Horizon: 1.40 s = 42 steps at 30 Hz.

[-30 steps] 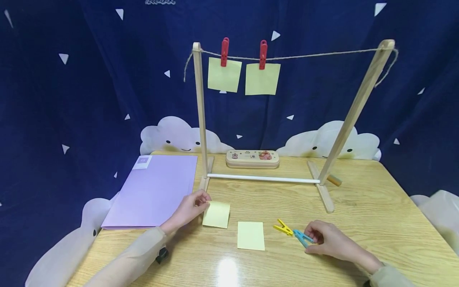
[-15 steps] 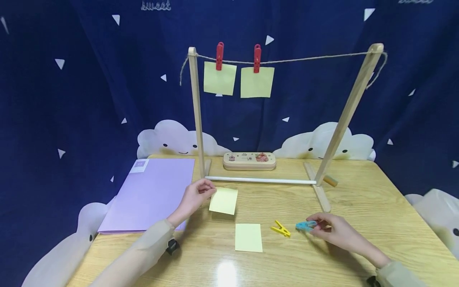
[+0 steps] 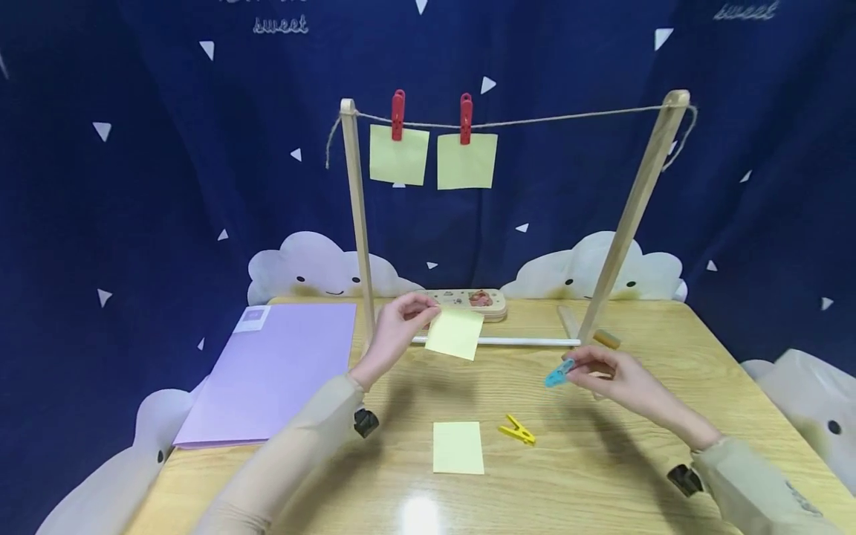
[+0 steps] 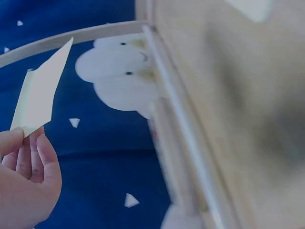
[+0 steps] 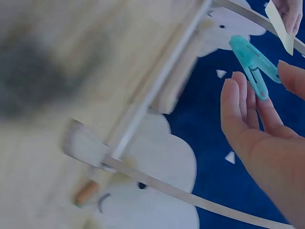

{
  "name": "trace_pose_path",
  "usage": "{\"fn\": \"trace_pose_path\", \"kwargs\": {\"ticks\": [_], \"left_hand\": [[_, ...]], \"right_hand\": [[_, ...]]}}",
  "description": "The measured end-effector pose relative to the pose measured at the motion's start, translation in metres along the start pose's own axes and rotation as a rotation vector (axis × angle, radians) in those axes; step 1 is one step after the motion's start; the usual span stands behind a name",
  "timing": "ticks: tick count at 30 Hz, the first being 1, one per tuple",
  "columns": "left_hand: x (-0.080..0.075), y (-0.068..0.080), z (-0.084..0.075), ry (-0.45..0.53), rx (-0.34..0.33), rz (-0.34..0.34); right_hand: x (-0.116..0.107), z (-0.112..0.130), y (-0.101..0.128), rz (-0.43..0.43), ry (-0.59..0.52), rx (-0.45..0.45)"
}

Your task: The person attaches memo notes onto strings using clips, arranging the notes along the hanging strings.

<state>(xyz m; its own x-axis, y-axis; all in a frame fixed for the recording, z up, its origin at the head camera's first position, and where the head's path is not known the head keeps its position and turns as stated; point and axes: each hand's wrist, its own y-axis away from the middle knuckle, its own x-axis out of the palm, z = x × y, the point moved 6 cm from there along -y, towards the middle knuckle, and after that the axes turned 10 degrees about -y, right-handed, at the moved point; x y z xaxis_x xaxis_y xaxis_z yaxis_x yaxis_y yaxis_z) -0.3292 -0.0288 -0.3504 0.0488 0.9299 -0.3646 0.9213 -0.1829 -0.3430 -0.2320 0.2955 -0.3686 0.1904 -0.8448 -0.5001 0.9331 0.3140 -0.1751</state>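
Observation:
My left hand (image 3: 400, 327) pinches a pale yellow sticky note (image 3: 456, 333) by its upper left corner, in the air before the wooden stand. In the left wrist view the note (image 4: 42, 90) rises from between thumb and fingers. On the right, my right hand (image 3: 618, 375) pinches a blue clothespin (image 3: 559, 373) above the table; the right wrist view shows the clothespin (image 5: 252, 64) between thumb and fingertips. A second sticky note (image 3: 458, 448) and a yellow clothespin (image 3: 518, 430) lie on the table. Two notes hang from the string (image 3: 535, 120) under red clothespins (image 3: 397, 115).
The stand's posts (image 3: 357, 215) and white lower bar (image 3: 528, 342) rise in front of both hands. Behind the bar lies a pencil case (image 3: 493, 303), partly hidden by the left hand. A purple folder (image 3: 281, 371) covers the table's left side.
My left hand has lifted the sticky note off the table, up and to the right. My right hand has raised the blue clothespin from beside the yellow one. The head view has shifted slightly.

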Motion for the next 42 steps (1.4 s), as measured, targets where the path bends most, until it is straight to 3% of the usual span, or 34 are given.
{"fn": "trace_pose_path", "kwargs": {"ticks": [6, 13, 19, 23, 33, 42], "left_hand": [[0.006, -0.027, -0.037, 0.004, 0.079, -0.046], [0.009, -0.057, -0.089, 0.081, 0.190, -0.111], [0.013, -0.074, -0.134, 0.126, 0.263, -0.172], [0.016, -0.084, -0.156, 0.135, 0.281, -0.217], [0.014, -0.106, -0.181, 0.130, 0.281, -0.354], [0.023, -0.114, -0.188, 0.155, 0.277, -0.332]], "right_hand": [[-0.028, 0.034, -0.025, -0.037, 0.024, -0.069], [-0.072, 0.088, -0.051, -0.121, 0.080, -0.113], [-0.108, 0.139, -0.070, -0.196, 0.093, -0.151], [-0.127, 0.174, -0.082, -0.223, 0.065, -0.198], [-0.153, 0.240, -0.114, -0.277, 0.051, -0.316], [-0.158, 0.262, -0.147, -0.252, 0.100, -0.347]]}}
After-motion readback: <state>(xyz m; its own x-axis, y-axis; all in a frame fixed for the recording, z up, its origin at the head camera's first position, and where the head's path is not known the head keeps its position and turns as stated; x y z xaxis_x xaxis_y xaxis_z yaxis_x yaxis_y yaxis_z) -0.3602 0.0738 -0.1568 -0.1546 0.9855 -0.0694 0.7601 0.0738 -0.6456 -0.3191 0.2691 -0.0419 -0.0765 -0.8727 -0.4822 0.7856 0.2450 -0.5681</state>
